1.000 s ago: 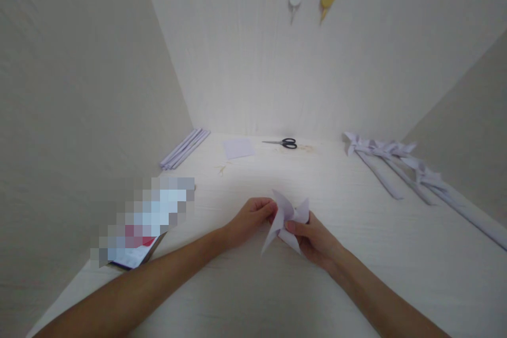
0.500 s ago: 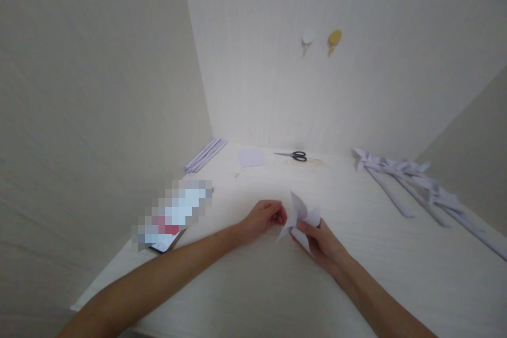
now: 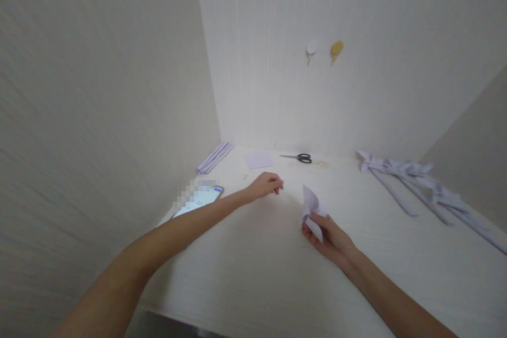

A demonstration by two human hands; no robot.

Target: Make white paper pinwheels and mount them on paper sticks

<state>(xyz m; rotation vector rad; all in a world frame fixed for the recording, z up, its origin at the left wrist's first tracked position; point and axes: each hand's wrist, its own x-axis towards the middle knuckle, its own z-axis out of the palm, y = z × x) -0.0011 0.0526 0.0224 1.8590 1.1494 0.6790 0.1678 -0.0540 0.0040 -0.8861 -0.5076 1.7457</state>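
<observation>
Between the thumb and fingers of my right hand (image 3: 330, 237) is a white paper pinwheel (image 3: 311, 203), its curved blades standing up and its centre pinched. My left hand (image 3: 266, 185) is apart from it, over the table to the left, with the fingers curled together. Whatever those fingers may hold is hidden. Beyond the left hand lies a flat square of pale paper (image 3: 259, 159). Black-handled scissors (image 3: 299, 158) rest to the right of that sheet, beside a few thin tan bits (image 3: 320, 163).
Several paper pinwheels on sticks (image 3: 412, 174) lie along the right side. A bundle of rolled paper sticks (image 3: 216, 157) sits at the back left, with a lit phone (image 3: 202, 200) in front. Two hooks, one white (image 3: 311, 48) and one yellow (image 3: 336, 48), are on the back wall.
My left hand has drawn away from the pinwheel, moving forward toward the paper sheet. My right hand still grips the pinwheel, now turned slightly. The view has shifted a little.
</observation>
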